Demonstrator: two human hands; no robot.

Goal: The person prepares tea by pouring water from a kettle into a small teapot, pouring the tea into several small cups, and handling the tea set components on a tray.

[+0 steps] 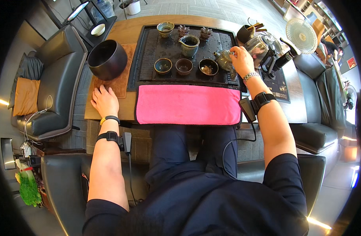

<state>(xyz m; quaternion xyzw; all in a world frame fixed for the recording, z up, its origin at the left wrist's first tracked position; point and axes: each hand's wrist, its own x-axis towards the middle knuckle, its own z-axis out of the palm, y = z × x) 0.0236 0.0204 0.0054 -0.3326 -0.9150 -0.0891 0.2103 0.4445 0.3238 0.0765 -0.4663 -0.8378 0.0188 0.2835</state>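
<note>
My right hand [242, 62] has its fingers on the top or handle of a small patterned teapot [224, 60] at the right of the black tea tray [145, 53]. My left hand [105, 100] rests palm down on the table's front left part, fingers spread. In the tray's front row stand a glazed cup [163, 66], a brown cup [184, 66] and a dark cup [208, 67] with some brown matter inside. Behind them are a glazed pitcher [189, 45], another glazed cup [165, 29] and two small figurines [206, 33]. A pink towel [188, 104] lies along the tray's front.
A large dark bowl [107, 60] stands on a brown mat [123, 85] at left. On the right are a glass kettle [258, 48] with a black handle, a black holder [244, 34] with wooden tools, a control panel [276, 85] and a fan [301, 36]. Cables hang from both wrist devices.
</note>
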